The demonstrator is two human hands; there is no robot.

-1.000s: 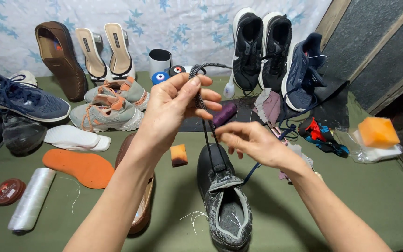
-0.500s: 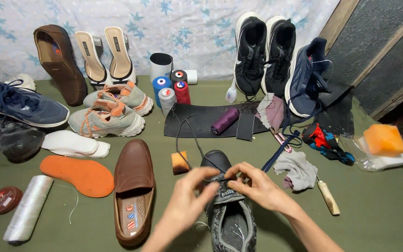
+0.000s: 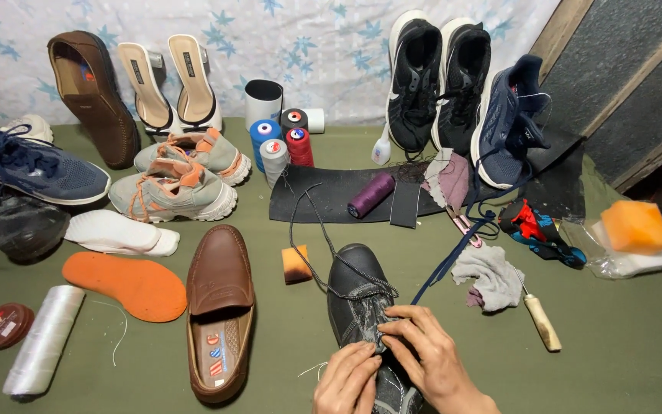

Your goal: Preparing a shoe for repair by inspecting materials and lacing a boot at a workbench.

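Both hands meet at the near edge of the green cloth-covered tabletop point(image 3: 622, 345): the left hand point(image 3: 349, 381) and right hand point(image 3: 427, 359) pinch the tongue of a dark grey laced sneaker point(image 3: 362, 303). Its black lace point(image 3: 300, 230) trails toward a black rubber sheet point(image 3: 323, 195). A brown leather loafer point(image 3: 220, 307) lies to the left.

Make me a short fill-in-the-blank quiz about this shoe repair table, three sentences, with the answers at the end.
1. Both hands, the left hand and the right hand, work on a ____ shoe threaded with a dark lace.
2. The insole lying left of the brown loafer is ____.
3. The spool lying on the black mat is ____.

Missing words: black; orange; purple
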